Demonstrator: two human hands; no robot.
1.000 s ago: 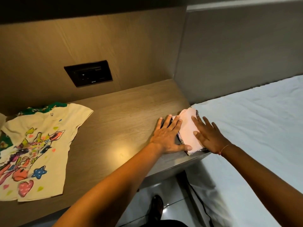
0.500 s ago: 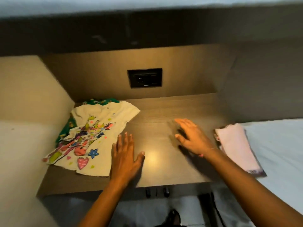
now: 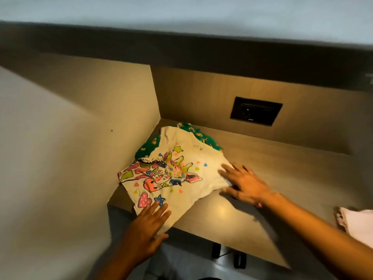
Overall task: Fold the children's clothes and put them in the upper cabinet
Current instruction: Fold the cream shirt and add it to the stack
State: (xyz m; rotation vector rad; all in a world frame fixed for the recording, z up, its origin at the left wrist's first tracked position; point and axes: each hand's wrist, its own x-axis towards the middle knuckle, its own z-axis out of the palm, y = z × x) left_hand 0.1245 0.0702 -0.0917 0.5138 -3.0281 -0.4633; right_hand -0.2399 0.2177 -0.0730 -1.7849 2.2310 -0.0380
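A cream children's T-shirt (image 3: 177, 172) with a colourful giraffe print lies spread on the wooden desk (image 3: 272, 174), in the left corner. A green patterned garment (image 3: 193, 132) sticks out from under its far edge. My left hand (image 3: 147, 225) lies flat on the shirt's near hem at the desk's front edge, thumb below the cloth. My right hand (image 3: 242, 182) rests with fingers spread on the shirt's right side. A folded pink garment (image 3: 357, 223) sits at the far right edge of view.
A dark socket panel (image 3: 256, 110) is set in the wooden back wall. A side panel (image 3: 121, 110) closes the desk on the left. A dark overhang (image 3: 181, 45) runs above. Floor and a stool's dark legs (image 3: 228, 255) show below the desk.
Both hands left the folded pink garment, crossed the desk to the left and now lie on the giraffe T-shirt. The view swung left with them.
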